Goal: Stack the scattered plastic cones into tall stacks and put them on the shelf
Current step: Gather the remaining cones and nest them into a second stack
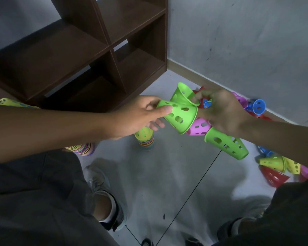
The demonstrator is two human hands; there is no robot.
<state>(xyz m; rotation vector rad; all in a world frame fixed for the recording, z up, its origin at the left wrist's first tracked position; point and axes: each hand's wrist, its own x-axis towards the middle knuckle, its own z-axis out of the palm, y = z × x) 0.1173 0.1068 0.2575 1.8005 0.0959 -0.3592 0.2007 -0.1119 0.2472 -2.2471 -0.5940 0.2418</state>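
My left hand grips the narrow end of a green perforated cone held sideways above the floor. My right hand pinches the rim of a second green cone just above and behind the first, and the two cones touch. A third green cone lies below my right wrist, next to a pink cone. A short multicoloured stack stands on the floor under my left hand. A long stack lies on its side behind my left forearm, and its wide end shows below the arm.
A dark brown shelf unit with open compartments stands at the back left. Loose blue, yellow, red and pink cones lie along the grey wall at the right. My legs and shoes fill the foreground.
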